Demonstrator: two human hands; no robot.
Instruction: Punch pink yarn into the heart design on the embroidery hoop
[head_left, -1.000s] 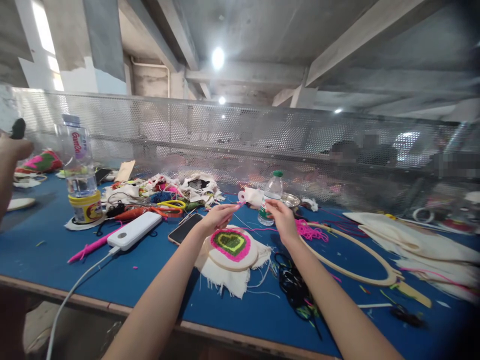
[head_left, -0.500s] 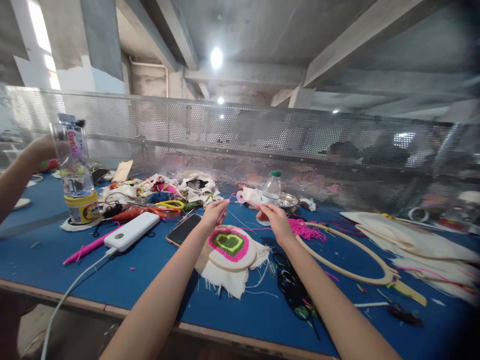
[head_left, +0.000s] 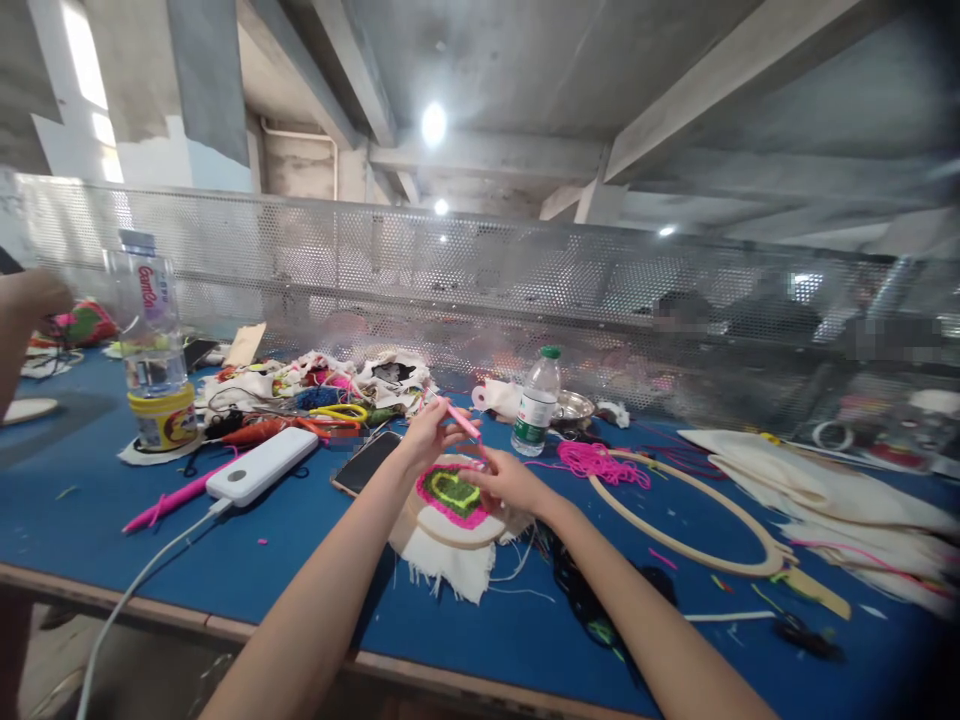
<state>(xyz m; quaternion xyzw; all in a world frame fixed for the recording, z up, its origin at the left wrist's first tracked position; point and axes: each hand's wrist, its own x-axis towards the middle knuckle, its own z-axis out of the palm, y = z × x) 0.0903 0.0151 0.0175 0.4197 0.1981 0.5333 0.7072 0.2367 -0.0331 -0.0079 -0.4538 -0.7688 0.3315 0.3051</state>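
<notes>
While left hand (head_left: 429,432) grips pink tool (head_left: 460,419), right hand (head_left: 504,480) presses embroidery hoop (head_left: 450,500); bottle (head_left: 150,330) label unreadable.

The small embroidery hoop (head_left: 450,500) lies on the table (head_left: 315,560) near its front edge, with the phone (head_left: 367,460) just to its left and the power bank (head_left: 262,465) further left. The large hoop (head_left: 690,525) lies to its right, the cloth stack (head_left: 825,490) beyond at the right edge. Behind, the small bottle (head_left: 537,402) stands before the mesh screen (head_left: 480,290); the big bottle (head_left: 152,340) stands toward the back-left corner.
</notes>
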